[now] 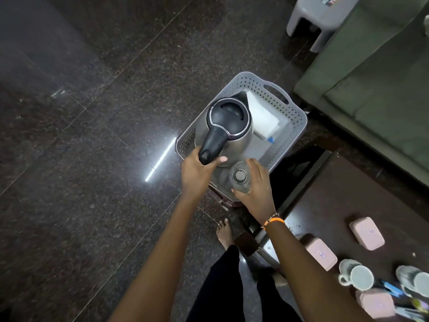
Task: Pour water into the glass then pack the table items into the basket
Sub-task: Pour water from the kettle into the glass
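A grey perforated basket (294,117) stands on a low stool beside the dark table (329,198). My left hand (197,173) grips the black handle of a steel kettle (228,122), which sits upright inside the basket. My right hand (257,184) holds a clear glass (240,178) at the basket's near end, just in front of the kettle. A white folded cloth or packet (262,112) lies in the basket behind the kettle.
On the table at lower right lie three pink lidded boxes (366,232), two white mugs (356,273) and some blue items. A green sofa (376,89) fills the upper right, with a grey plastic stool (322,17) behind it. My bare foot (225,233) stands on the dark polished floor.
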A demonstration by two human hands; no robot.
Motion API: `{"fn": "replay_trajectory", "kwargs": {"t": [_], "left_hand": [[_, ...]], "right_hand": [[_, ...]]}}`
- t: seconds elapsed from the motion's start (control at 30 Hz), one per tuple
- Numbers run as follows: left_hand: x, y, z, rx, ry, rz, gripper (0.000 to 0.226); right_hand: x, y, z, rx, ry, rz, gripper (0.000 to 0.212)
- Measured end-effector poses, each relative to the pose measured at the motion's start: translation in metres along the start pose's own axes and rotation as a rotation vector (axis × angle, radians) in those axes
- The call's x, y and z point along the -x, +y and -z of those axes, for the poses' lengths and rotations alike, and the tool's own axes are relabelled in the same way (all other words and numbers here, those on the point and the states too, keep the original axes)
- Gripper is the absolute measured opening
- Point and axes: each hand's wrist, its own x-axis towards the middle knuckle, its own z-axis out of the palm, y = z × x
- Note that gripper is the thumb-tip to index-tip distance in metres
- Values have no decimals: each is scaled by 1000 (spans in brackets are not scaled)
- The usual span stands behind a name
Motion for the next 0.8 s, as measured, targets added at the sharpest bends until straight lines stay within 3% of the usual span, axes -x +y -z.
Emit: {"fn": "replay_trajectory", "kwargs": {"t": [0.37,0.63,0.8], "left_hand": [[83,33,0,-42,-39,-156,33],[161,42,-40,-9,-108,-152,32],[194,26,-76,-46,-143,-102,41]], "right_hand": [[62,15,87,-168,319,-53,88],[98,78,133,-16,326,-122,91],[106,135,142,49,241,-234,93]]}}
